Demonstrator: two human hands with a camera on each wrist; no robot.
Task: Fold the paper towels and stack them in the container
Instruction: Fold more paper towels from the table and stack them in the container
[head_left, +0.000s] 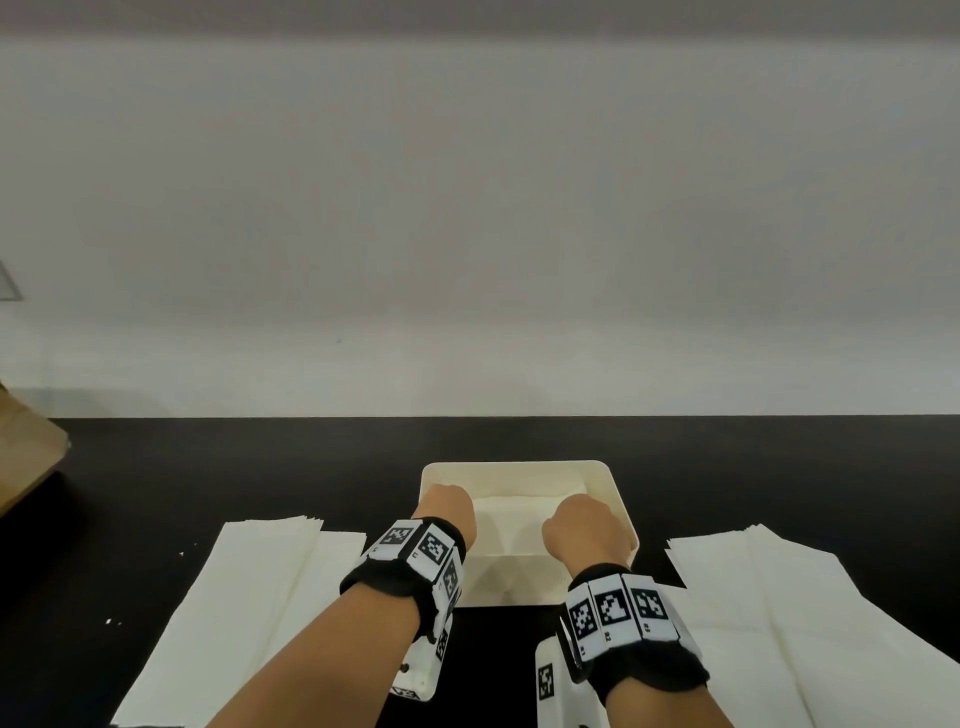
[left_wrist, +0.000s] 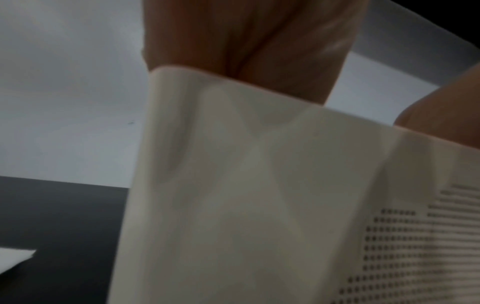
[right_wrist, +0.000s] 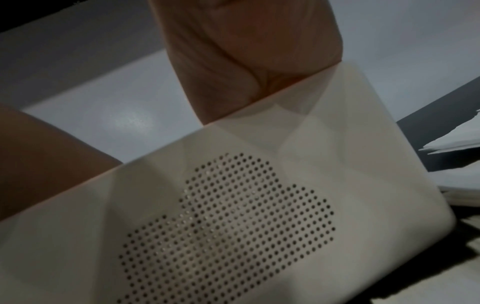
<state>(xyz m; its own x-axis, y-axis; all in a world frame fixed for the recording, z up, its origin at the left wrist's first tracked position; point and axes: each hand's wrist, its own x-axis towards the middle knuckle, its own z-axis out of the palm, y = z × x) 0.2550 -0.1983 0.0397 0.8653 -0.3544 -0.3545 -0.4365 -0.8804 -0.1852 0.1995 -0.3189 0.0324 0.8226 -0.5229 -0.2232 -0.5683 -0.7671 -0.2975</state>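
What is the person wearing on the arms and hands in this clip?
Both forearms are bare, with no sleeves or gloves. The left hand and right hand each sit beyond a black wristband carrying a row of white tiles printed with black square fiducial markers. A white camera housing with its own marker hangs under each wrist. No cables show.

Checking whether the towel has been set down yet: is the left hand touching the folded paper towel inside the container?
Cannot tell. In the head view the left hand reaches into the container beside the folded paper towel, fingers hidden.
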